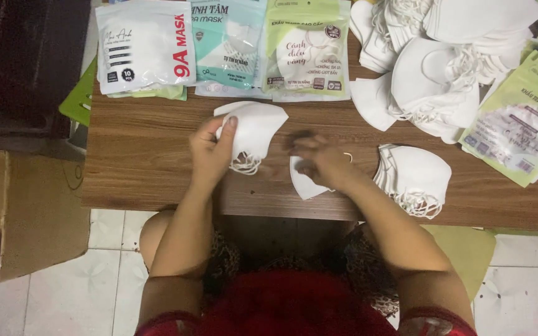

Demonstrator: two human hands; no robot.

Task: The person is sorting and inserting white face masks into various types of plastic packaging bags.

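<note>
My left hand (210,152) grips a small stack of folded white face masks (253,127) just above the wooden table (138,155), their ear loops hanging below. My right hand (319,160), blurred by motion, closes on a single white mask (303,183) near the table's front edge. To the right of that hand lies a neat pile of white masks (415,174).
Packets of masks lie along the far edge: a white one (144,46), a teal one (228,43), a green one (306,50). A loose heap of masks (443,68) and green packets (521,124) fill the right. A cardboard box (23,211) stands left on the tiled floor.
</note>
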